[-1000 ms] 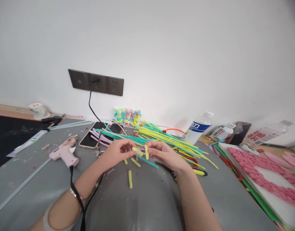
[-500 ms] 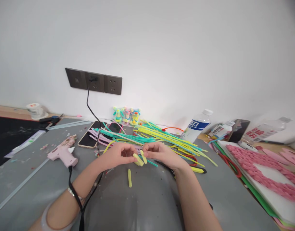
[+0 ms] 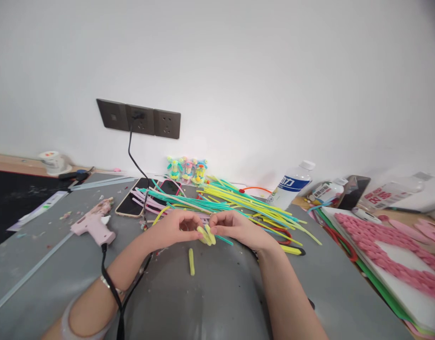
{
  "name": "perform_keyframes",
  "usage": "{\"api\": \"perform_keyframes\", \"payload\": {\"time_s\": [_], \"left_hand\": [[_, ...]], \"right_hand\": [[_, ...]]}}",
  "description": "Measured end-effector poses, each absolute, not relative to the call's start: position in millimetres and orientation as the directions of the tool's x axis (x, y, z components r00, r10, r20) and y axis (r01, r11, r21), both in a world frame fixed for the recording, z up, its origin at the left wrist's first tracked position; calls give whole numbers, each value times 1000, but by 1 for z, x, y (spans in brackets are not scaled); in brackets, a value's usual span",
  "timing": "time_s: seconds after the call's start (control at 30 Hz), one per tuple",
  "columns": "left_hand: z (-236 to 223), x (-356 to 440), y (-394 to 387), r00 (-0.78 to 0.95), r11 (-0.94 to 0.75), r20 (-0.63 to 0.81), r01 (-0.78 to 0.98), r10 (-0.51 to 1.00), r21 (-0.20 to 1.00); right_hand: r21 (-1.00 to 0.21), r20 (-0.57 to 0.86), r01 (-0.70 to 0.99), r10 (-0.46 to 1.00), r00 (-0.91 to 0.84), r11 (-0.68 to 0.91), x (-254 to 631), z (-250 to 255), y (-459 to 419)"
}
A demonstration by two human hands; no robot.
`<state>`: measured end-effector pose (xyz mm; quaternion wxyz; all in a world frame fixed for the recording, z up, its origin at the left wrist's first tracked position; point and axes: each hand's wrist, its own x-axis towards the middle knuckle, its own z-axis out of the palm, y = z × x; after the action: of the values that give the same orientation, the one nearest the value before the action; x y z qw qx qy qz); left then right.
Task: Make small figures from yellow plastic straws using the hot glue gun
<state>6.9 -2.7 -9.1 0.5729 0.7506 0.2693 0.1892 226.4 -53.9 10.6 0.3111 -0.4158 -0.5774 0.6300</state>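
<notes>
At least 2 short, fuzzy, pale-yellow pieces (image 3: 207, 235) are held side by side above the grey table (image 3: 203, 307), pinched between the fingertips of the left hand (image 3: 174, 230) and right hand (image 3: 238, 230). Counts: 1 matching straight piece (image 3: 191, 262) lying nearer the person, 3 small figures (image 3: 187, 171) by the wall (image 3: 231, 94), 1 pink glue gun (image 3: 94, 226); coloured stems (image 3: 238, 194) overlap, number not resolvable.

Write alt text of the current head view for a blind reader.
A left hand and right hand pinch short yellow fuzzy pieces together over a gray table; another yellow piece lies nearer the viewer. Beyond are colorful stems and three small figures, with a pink glue gun at left.
</notes>
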Motion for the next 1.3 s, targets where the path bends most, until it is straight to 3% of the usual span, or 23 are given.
{"api": "perform_keyframes", "payload": {"time_s": [0.43, 1.3], "left_hand": [[-13, 7, -2, 812, -190, 6, 129, 583, 973], [-8, 9, -5, 736, -91, -22, 113, 676, 989]], "right_hand": [[-985, -165, 116, 885, -434, -127, 221, 9, -54], [-986, -157, 111, 926, -342, -126, 213, 12, -54]]}}
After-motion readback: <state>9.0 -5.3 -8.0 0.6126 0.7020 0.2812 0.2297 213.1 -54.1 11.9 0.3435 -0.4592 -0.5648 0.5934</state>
